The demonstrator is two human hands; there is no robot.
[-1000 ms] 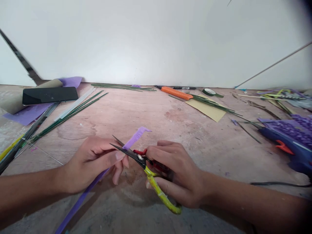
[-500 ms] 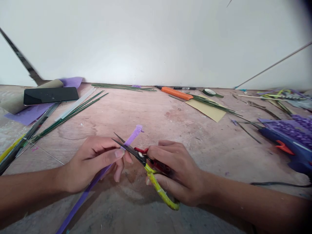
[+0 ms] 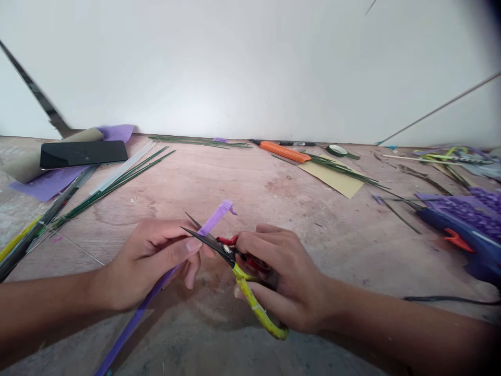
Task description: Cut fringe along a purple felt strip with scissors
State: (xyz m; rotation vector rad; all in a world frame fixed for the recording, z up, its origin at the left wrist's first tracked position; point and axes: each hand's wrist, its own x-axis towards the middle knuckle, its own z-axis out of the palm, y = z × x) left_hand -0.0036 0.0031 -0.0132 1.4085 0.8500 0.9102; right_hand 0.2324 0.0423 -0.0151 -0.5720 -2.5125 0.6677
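The left hand (image 3: 151, 261) pinches the purple paper strip (image 3: 213, 219) above the counter (image 3: 250, 183). The right hand (image 3: 274, 271) grips the scissors (image 3: 230, 258), blades open; since the prior frame, the strip's free end has shortened slightly.

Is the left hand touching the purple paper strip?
Touching. The head view shows the left hand pinching the purple strip between thumb and fingers, next to the open scissors held by the right hand.

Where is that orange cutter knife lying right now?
In the head view, the orange cutter knife lies at the far edge of the wooden table by the wall, right of centre, between a black marker and a tan paper sheet.
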